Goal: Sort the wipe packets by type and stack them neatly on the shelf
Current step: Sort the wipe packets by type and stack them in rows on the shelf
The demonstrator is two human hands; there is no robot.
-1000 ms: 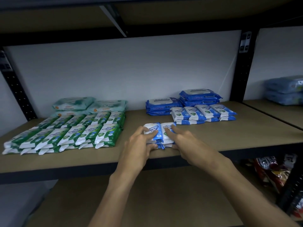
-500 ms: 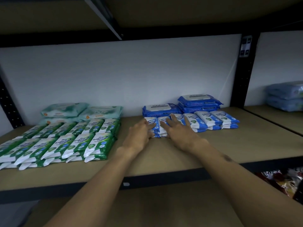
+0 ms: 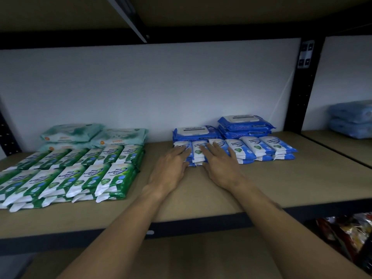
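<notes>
Small blue-and-white wipe packets (image 3: 197,153) lie stacked at the left end of a row of the same packets (image 3: 263,148) on the brown shelf (image 3: 281,184). My left hand (image 3: 171,168) rests with straight fingers on the leftmost packets. My right hand (image 3: 219,164) lies flat on the packets beside them. Behind the row sit large blue wipe packs (image 3: 244,125). To the left, green-and-white wipe packets (image 3: 76,172) lie in two rows, with pale green packs (image 3: 94,134) behind them.
A black upright post (image 3: 302,85) bounds the bay on the right. Beyond it, pale blue packs (image 3: 352,119) sit on the neighbouring shelf. Snack bags (image 3: 348,232) show on the lower right. The shelf's black front rail (image 3: 181,228) runs under my forearms.
Both hands have pushed the small blue packets from the shelf's front back against the left end of the blue row. The fingers have gone from curled round them to flat on top.
</notes>
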